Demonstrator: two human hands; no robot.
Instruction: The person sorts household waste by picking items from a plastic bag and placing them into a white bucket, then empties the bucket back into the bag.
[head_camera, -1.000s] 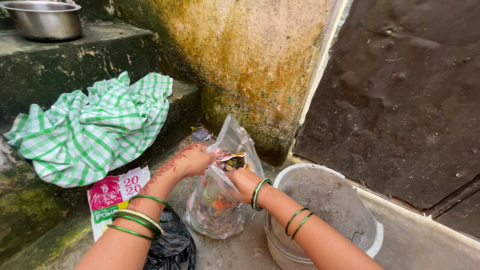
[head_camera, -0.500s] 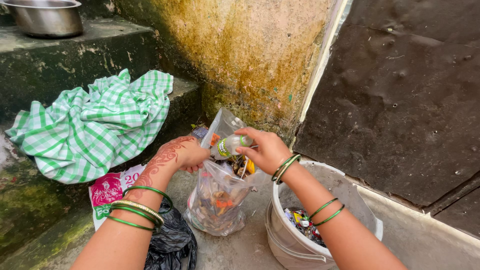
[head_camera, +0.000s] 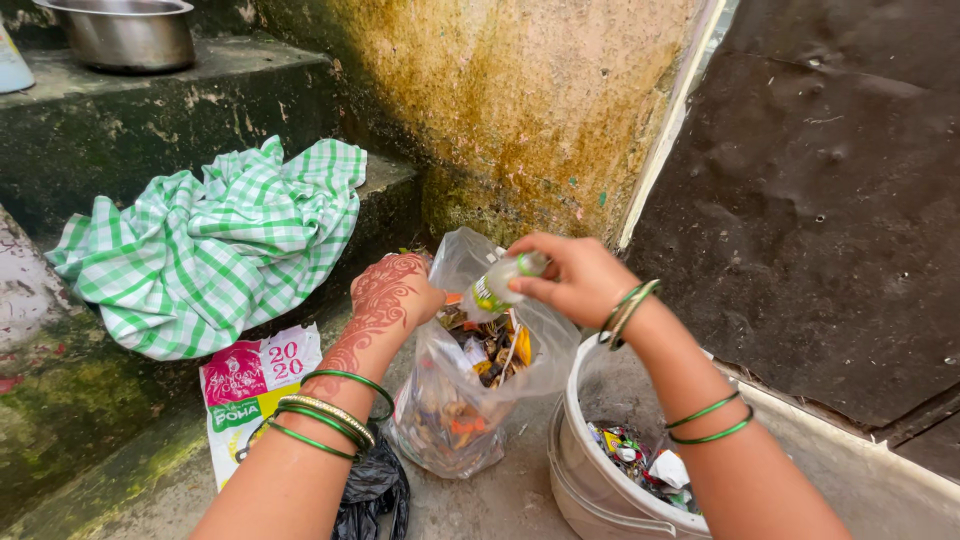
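Two hands: both are over the clear bag (head_camera: 455, 400) of rubbish, which stands on the ground between the black bag and the bucket.
Left hand (head_camera: 395, 290): it has a henna pattern; the fingers are curled around the left edge of the clear bag's mouth and hold it open.
Right hand (head_camera: 575, 275): the fingers are pinched around a small plastic bottle (head_camera: 500, 285) with a green label.
Bottle: it is tilted, the lower end points into the open mouth of the clear bag.
Bucket (head_camera: 580, 470): white, just right of the clear bag, with wrappers at the bottom.
Black bag (head_camera: 372, 490): crumpled, under the left forearm.
Printed packet (head_camera: 255, 385): flat on the ground, beside the black bag.
Cloth (head_camera: 210, 245): green and white check, lying on the step.
Pot (head_camera: 125, 35): steel, on the higher step.
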